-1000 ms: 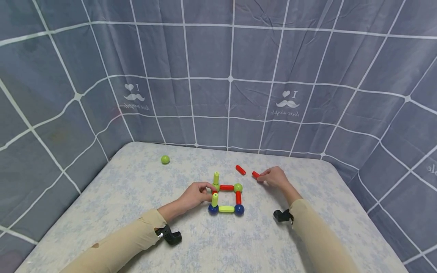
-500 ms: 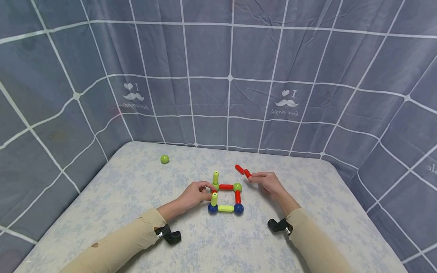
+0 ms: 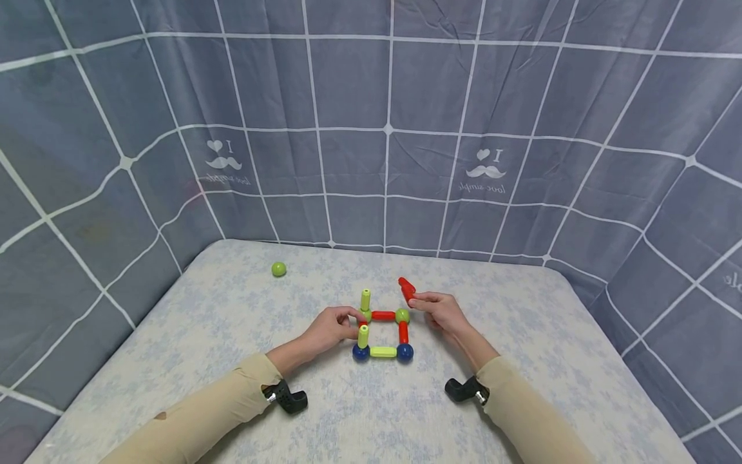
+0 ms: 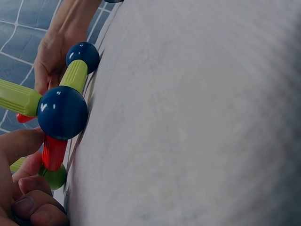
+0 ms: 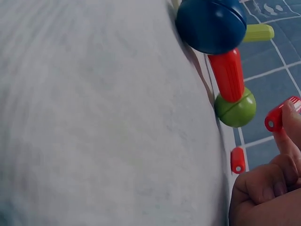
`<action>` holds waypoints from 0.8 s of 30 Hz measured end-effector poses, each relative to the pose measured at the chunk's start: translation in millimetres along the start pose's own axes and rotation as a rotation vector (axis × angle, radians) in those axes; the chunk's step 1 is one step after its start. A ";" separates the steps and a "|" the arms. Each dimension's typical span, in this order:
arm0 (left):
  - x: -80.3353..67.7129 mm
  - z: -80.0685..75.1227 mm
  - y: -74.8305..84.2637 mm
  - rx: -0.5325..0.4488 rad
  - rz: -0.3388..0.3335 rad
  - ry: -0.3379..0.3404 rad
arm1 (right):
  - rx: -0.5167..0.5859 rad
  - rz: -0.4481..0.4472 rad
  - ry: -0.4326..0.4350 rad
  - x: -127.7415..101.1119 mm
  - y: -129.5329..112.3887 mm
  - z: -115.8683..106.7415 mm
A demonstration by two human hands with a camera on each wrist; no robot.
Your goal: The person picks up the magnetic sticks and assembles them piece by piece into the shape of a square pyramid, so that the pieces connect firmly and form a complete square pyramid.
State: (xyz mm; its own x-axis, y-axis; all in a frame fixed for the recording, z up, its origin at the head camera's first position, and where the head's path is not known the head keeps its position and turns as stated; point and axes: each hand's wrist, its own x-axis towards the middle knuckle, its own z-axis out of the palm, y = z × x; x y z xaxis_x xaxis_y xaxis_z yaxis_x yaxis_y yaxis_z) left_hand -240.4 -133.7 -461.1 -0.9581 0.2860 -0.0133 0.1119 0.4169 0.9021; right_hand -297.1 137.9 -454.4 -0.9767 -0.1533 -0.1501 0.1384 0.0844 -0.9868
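A square frame of magnetic rods and balls lies on the table. Blue balls (image 3: 405, 352) mark its front corners and green balls (image 3: 402, 316) its back ones. Red rods (image 3: 383, 316) form three sides, a yellow-green rod (image 3: 383, 352) the front. Two yellow-green rods (image 3: 362, 336) stand upright on the left corners. My left hand (image 3: 329, 328) holds the frame's left red rod (image 4: 54, 153) between thumb and fingers. Behind the back right corner, my right hand (image 3: 443, 314) pinches a red rod (image 5: 277, 117) above the table. A second red rod (image 5: 238, 160) lies beyond that hand.
A loose green ball (image 3: 279, 269) rests toward the back left of the table (image 3: 359, 419), which has a pale floral cover. A blue-grey curtain (image 3: 348, 161) with white lines surrounds its back and sides. Black wrist cameras (image 3: 290, 397) sit on both forearms.
My right hand has picked up the nearer red rod and brought it leftward, so it now overlaps the other loose rod in the head view. My left hand keeps its hold on the frame.
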 end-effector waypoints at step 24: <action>2.7 0.5 -2.1 -0.007 -0.015 0.008 | -0.016 0.044 -0.027 3.5 7.7 12.9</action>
State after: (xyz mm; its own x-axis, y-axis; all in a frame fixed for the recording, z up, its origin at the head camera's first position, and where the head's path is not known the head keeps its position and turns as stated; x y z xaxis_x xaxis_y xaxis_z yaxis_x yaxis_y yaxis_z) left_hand -243.1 -133.4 -463.2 -0.9618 0.2726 -0.0237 0.0953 0.4150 0.9048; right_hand -297.4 125.3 -463.3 -0.9649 -0.1757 -0.1954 0.1784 0.1076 -0.9780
